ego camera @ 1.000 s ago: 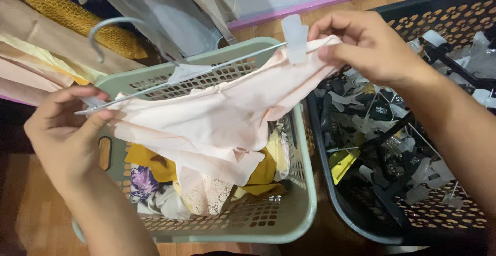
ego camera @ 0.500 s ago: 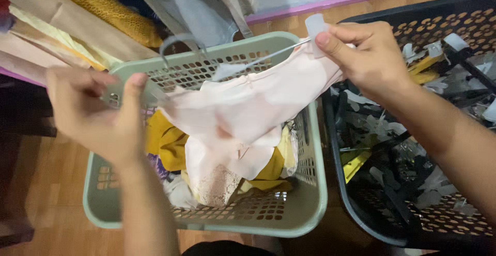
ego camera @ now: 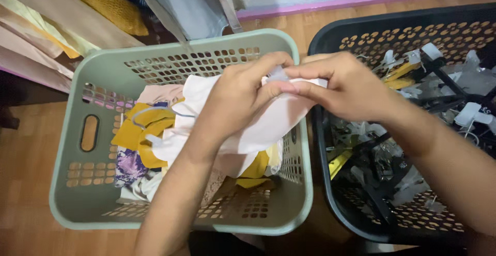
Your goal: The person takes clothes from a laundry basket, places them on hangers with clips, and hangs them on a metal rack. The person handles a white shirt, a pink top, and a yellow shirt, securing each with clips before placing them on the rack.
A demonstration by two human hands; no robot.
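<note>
My left hand (ego camera: 243,93) and right hand (ego camera: 343,83) meet fingertip to fingertip, both pinched shut on the pale pink garment (ego camera: 258,124) at its top edge, where a clear clip seems caught; it hangs over the green basket (ego camera: 77,183) so the loose cloth drops onto the yellow clothes (ego camera: 142,132) there; right of it, the black basket (ego camera: 330,39) keeps hangers (ego camera: 439,88) apart; beyond, hanging fabric (ego camera: 186,8).

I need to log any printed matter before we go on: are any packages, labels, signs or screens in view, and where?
None that I can make out.
Green basket, left: loose clothes only, no packaging or tags showing.
Black basket, right: hangers and clips, nothing legible.
Both hands, left hand and right hand, pinch a pale pink garment; no label shows on it.
</note>
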